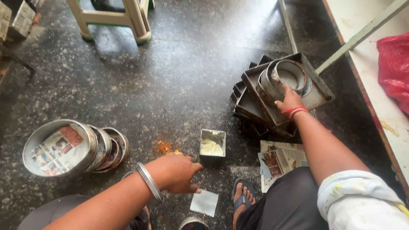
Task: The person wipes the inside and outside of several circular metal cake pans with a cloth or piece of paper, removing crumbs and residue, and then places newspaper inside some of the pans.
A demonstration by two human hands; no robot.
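My right hand (289, 99) grips the near rim of a round metal tin (286, 79) that sits tilted in a stack of square metal trays (315, 94). My left hand (177, 172), with a metal bangle on the wrist, hovers low over the dark floor with fingers curled and nothing visibly in it. Just beyond it stands a small square tin (212, 142) with pale butter inside. A white square of paper (204, 202) lies on the floor below the left hand.
Round tins lined with newspaper (64, 147) lie stacked on their sides at the left. Orange crumbs (165, 147) dot the floor. Newspaper sheets (279, 157) lie by my knee. A plastic stool (115, 17) stands at the back, and a red bag (394, 68) rests on a shelf at the right.
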